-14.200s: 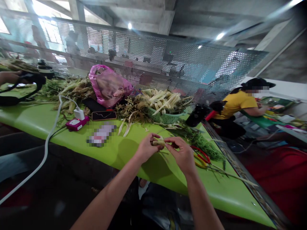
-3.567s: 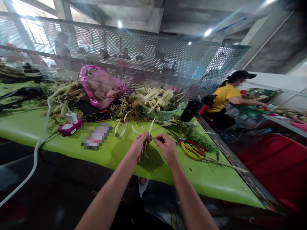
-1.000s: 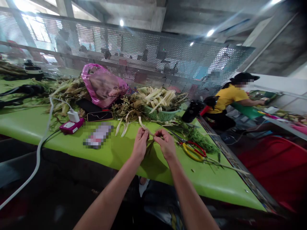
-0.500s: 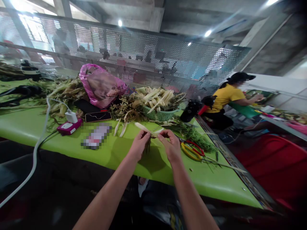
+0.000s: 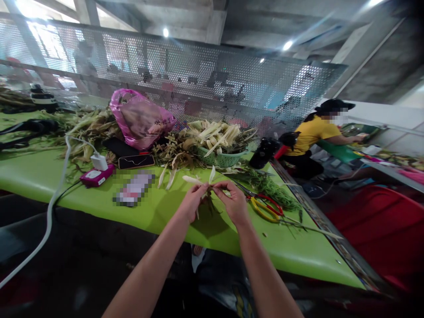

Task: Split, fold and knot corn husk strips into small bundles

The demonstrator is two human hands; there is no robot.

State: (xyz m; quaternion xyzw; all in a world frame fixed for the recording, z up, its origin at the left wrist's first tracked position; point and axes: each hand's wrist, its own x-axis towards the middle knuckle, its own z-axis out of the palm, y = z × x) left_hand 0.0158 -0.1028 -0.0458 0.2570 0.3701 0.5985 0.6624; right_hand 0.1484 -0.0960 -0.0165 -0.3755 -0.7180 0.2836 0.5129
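Both hands meet above the green table (image 5: pixel 139 225) around a small bundle of dried corn husk (image 5: pixel 210 204). My left hand (image 5: pixel 192 204) pinches it from the left, and my right hand (image 5: pixel 232 202) pinches it from the right, fingertips almost touching. Pale husk strips (image 5: pixel 192 179) stick out at the top, one to the left and one upward. Darker, thin ends hang below the fingers. What exactly lies between the fingertips is too small to make out. Scissors (image 5: pixel 265 210) with red and yellow handles lie just right of my right hand.
Behind the hands stands a green basket (image 5: pixel 220 158) heaped with husks, beside a pink plastic bag (image 5: pixel 141 121). Green strands (image 5: pixel 274 190) lie at the right. A phone (image 5: pixel 136 161), a magenta power socket (image 5: pixel 96 176) and a white cable (image 5: pixel 54 198) are on the left. A person in yellow (image 5: pixel 314 134) sits at the right.
My right hand has moved slightly left, closer to my left hand. One pale strip that lay toward the right now points upward, and the lower ends of the bundle show more.
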